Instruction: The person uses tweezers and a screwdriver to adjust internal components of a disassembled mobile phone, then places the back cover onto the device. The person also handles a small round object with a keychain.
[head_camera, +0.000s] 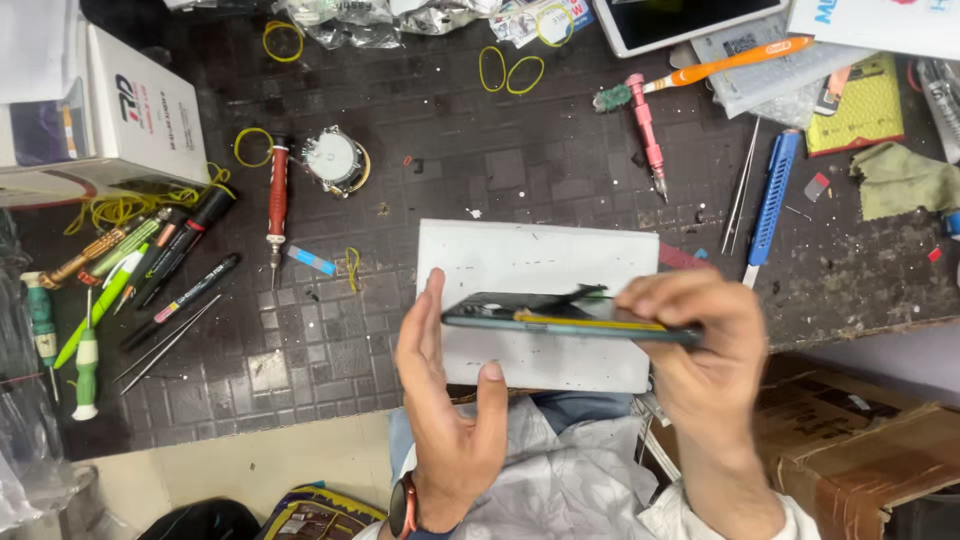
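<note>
Head view looks down on the dark tiled work mat (520, 160), the biggest thing here, and I take the white board (540, 262) near its front edge as my landmark. That board lies flat under my hands, probably so small parts would show against it.

Just above the board's front half I hold an opened phone (560, 318) edge-on, its long side level, so I can look along the seam, where a yellow strip shows. My left hand (450, 400) stands upright at the phone's left end, palm turned inward, fingers loosely spread with the tips bracing that end rather than wrapped around it. My right hand (695, 345) is closed on the phone's right end, thumb and fingers pinching it from above and below.

Right of the board lies a blue-handled tool (770, 200), with thin tweezers (742, 185) just beside it. Behind the board, to the right, a pink screwdriver (648, 135) points toward it, and an orange-handled brush (720, 65) lies farther back. Behind the board to the left sits a round metal part (335, 160), with a red screwdriver (277, 195) next to it. Well to the left of the board a cluster of pens and green-handled drivers (110, 280) lies fanned within reach. Yellow rubber bands (510, 72) are scattered well behind the board.
</note>
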